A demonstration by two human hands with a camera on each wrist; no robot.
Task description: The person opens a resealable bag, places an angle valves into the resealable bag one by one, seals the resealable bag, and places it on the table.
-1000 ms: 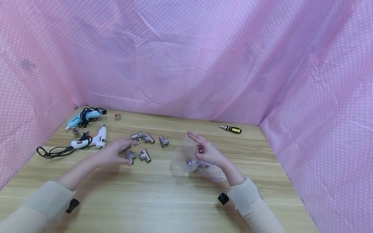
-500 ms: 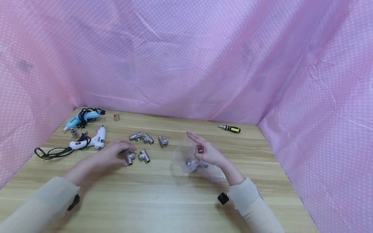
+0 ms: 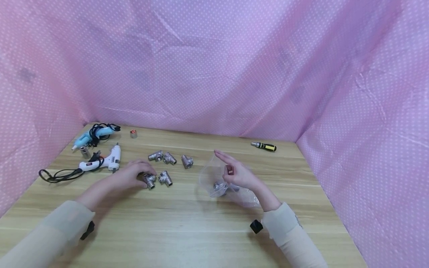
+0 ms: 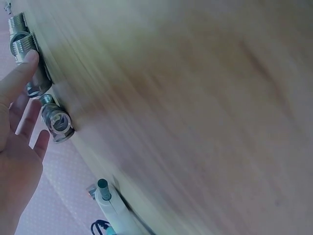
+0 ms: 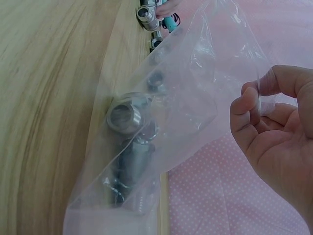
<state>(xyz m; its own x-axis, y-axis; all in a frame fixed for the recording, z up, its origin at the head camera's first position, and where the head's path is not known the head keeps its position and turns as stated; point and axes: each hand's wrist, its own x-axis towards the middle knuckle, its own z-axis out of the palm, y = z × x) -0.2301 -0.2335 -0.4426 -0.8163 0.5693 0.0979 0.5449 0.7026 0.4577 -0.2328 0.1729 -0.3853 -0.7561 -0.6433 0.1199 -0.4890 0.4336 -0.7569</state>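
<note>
I count five metal tee fittings point(image 3: 165, 179) in plain sight on one worktop point(image 3: 187, 230); whether the left hand point(image 3: 130, 175) covers another, I can't tell. One clear plastic bag point(image 3: 207, 179) contains more, too muddled through the film to number. Two glue guns, a blue one point(image 3: 83, 140) and a white one point(image 3: 112, 160); two short metal cylinders point(image 3: 85, 153); one screwdriver point(image 3: 267, 147). Two hands altogether, the other being the right hand point(image 3: 241, 175).

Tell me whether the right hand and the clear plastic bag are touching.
Touching. The right wrist view shows it: the edge of the clear plastic bag runs up into the curled fingers of the right hand.
</note>
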